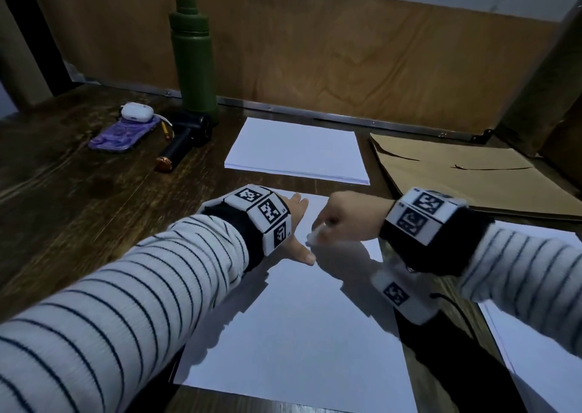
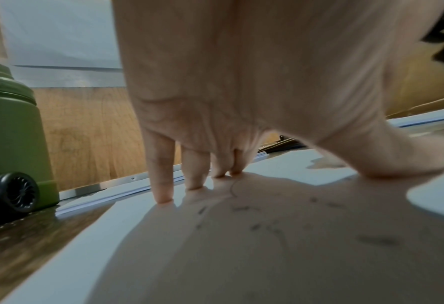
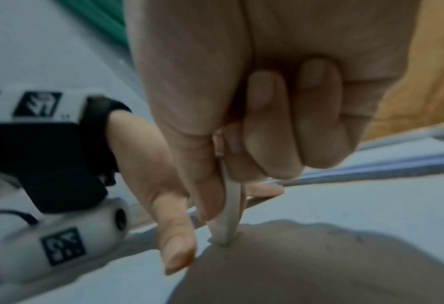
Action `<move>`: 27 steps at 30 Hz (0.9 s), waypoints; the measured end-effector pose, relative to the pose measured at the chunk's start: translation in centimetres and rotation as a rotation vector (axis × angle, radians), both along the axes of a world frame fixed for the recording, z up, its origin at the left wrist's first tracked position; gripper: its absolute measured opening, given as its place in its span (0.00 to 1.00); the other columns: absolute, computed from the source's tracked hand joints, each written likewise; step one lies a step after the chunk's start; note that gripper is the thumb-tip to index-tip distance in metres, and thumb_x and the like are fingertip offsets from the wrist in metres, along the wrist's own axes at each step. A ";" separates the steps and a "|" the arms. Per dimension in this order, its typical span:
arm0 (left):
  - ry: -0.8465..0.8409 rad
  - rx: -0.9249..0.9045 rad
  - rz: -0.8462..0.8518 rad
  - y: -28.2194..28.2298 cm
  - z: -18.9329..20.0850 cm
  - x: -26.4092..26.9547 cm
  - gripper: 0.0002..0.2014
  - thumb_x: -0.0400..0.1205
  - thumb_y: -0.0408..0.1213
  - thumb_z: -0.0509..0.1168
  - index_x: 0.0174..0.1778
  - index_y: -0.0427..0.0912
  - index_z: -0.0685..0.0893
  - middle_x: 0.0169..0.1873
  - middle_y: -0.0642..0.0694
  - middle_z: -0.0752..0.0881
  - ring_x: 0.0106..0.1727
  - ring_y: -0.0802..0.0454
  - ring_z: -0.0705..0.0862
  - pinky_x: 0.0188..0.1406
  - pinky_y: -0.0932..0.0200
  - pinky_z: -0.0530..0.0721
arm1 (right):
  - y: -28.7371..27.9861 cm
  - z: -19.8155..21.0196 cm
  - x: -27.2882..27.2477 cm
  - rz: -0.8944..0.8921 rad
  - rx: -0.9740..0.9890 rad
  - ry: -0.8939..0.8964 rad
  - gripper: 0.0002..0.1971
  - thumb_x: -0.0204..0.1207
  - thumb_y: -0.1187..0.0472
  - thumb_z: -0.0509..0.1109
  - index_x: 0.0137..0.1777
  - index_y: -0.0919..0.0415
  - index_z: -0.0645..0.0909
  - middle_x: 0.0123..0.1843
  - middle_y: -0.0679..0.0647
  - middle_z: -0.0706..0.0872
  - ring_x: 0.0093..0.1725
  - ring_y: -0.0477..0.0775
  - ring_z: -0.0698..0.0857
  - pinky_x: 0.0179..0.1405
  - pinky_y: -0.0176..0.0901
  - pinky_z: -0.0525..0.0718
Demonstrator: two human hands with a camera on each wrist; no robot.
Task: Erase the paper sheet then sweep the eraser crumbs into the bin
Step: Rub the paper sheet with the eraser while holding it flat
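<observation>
Pinched between thumb and curled fingers, the white eraser (image 3: 228, 214) stands nearly upright in the right hand (image 1: 349, 215), long axis vertical, lower tip on the paper sheet (image 1: 299, 334). Left hand (image 1: 296, 223): grip spread, fingers straight, fingertips (image 2: 164, 191) and thumb pressed flat on the sheet's far end, just beside the eraser. Dark eraser crumbs (image 2: 254, 226) lie scattered on the sheet under the left palm. Sheet on the dark wooden counter (image 1: 78, 198), long axis running away from the person. Beyond: paper stack (image 1: 296, 151); to the right, brown paper bag (image 1: 472, 173). Far left: green bottle (image 1: 193, 59), black handheld fan (image 1: 185, 138), purple phone (image 1: 122, 135) bearing a white earbud case (image 1: 137, 111).
</observation>
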State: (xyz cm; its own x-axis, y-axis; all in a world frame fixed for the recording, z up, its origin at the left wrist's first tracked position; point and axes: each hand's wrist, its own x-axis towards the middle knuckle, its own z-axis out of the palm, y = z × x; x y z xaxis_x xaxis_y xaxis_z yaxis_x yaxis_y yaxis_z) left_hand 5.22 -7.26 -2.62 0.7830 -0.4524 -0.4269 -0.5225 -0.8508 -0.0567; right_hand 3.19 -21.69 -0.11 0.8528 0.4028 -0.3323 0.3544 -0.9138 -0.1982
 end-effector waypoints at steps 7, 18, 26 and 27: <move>-0.014 0.006 0.002 -0.1 -0.1 0.0 0.57 0.71 0.70 0.63 0.84 0.44 0.40 0.85 0.46 0.44 0.83 0.41 0.59 0.77 0.45 0.62 | 0.0 0.1 3.6 -0.198 0.057 -0.130 0.15 0.75 0.50 0.69 0.53 0.60 0.88 0.39 0.49 0.85 0.44 0.49 0.79 0.34 0.36 0.73; -0.013 0.010 0.002 0.0 -0.2 0.3 0.58 0.70 0.72 0.63 0.84 0.45 0.39 0.85 0.47 0.43 0.83 0.41 0.58 0.78 0.44 0.61 | -1.0 0.0 1.2 0.006 0.020 0.030 0.16 0.74 0.48 0.67 0.55 0.53 0.89 0.47 0.56 0.91 0.48 0.56 0.87 0.50 0.47 0.86; -0.008 0.024 0.006 -0.2 0.0 0.1 0.57 0.71 0.70 0.63 0.84 0.43 0.39 0.85 0.46 0.43 0.82 0.41 0.59 0.77 0.45 0.62 | -0.3 -0.5 0.3 -0.040 0.027 -0.085 0.14 0.77 0.53 0.66 0.53 0.59 0.89 0.39 0.51 0.89 0.42 0.49 0.85 0.43 0.37 0.80; -0.004 0.028 0.009 -0.2 0.0 0.1 0.58 0.70 0.71 0.63 0.84 0.44 0.39 0.85 0.46 0.42 0.83 0.41 0.59 0.77 0.45 0.62 | -0.5 -0.3 -0.6 0.000 0.025 -0.032 0.14 0.77 0.51 0.66 0.51 0.56 0.89 0.31 0.47 0.85 0.34 0.44 0.81 0.38 0.35 0.78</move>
